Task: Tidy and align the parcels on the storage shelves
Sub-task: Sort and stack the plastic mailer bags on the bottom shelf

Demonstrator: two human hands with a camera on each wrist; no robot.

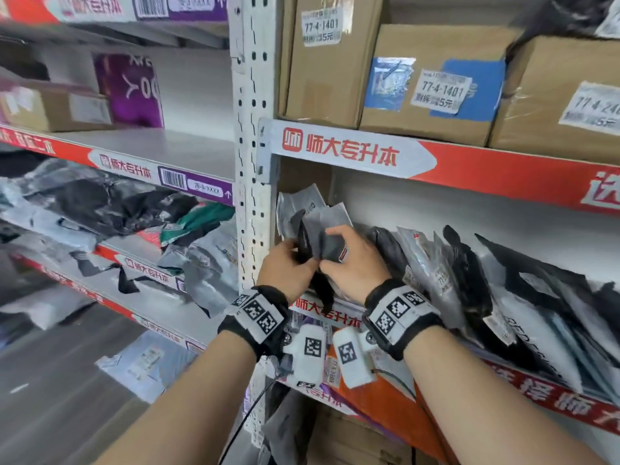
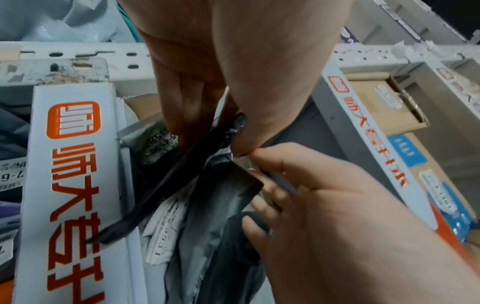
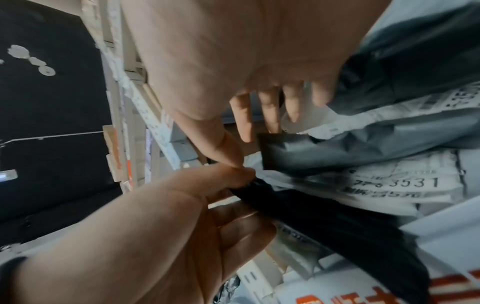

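Note:
At the left end of the middle shelf (image 1: 503,374), beside the white upright post (image 1: 252,169), both hands meet on soft mailer parcels. My left hand (image 1: 303,260) pinches a crumpled black plastic bag (image 1: 323,292) between thumb and fingers; the bag (image 2: 158,189) hangs over the shelf's front edge. My right hand (image 1: 330,250) curls round a dark grey parcel (image 1: 332,246), its thumb against the left thumb. The right wrist view shows that grey parcel (image 3: 298,156) on a white mailer labelled 3531 (image 3: 389,185), with the black bag (image 3: 324,222) below. Taller grey mailers (image 1: 302,209) stand behind the hands.
A row of black and grey mailers (image 1: 469,280) leans leftward along the shelf to my right. Cardboard boxes (image 1: 429,82) fill the shelf above. The left bay holds a loose heap of bags (image 1: 100,203), some overhanging its edge. More parcels sit on the lower shelf (image 1: 335,431).

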